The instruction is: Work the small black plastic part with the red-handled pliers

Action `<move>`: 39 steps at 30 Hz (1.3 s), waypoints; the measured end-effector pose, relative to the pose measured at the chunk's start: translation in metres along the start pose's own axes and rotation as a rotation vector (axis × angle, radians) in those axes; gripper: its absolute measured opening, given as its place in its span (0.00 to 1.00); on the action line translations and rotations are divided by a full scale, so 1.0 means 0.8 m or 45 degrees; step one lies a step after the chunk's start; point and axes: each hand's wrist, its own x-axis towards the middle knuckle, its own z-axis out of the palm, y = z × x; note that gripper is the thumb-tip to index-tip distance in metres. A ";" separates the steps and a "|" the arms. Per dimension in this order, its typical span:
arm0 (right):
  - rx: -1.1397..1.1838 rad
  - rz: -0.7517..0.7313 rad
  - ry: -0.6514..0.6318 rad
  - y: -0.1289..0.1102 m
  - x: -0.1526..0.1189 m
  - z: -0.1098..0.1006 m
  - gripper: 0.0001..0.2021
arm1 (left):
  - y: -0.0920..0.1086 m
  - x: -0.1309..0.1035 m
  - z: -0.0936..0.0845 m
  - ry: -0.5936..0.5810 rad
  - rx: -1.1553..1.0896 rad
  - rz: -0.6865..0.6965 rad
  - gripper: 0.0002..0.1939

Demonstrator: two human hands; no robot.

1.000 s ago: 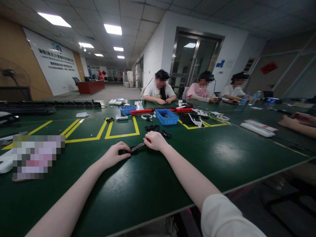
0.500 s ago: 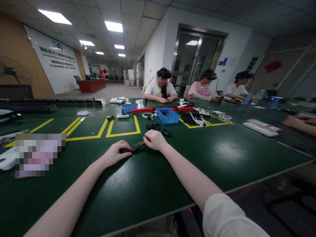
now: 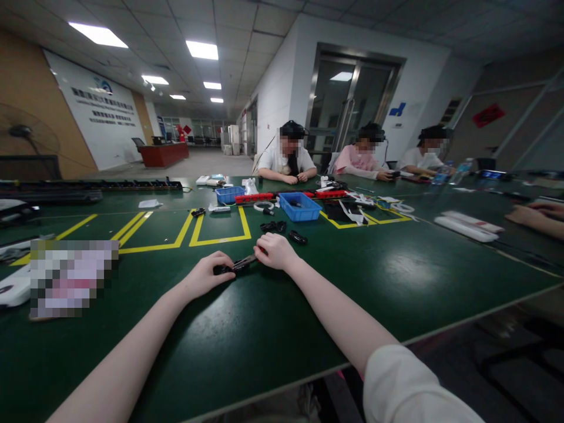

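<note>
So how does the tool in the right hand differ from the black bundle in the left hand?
The tool shows straight grey metal and some red; the black bundle looks dark. The right hand grips the tool; the left hand holds the black bundle. Both are partly hidden.

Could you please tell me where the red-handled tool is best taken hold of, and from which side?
I'd take the red-handled tool by its handle, coming from the right, where the right hand grips it. Its metal end points left, toward the black piece in the left hand, so that grip should leave the end free. The handle is mostly hidden.
</note>
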 end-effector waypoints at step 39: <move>-0.007 0.014 -0.025 -0.002 0.000 0.000 0.14 | 0.000 0.001 0.001 0.022 -0.017 -0.051 0.12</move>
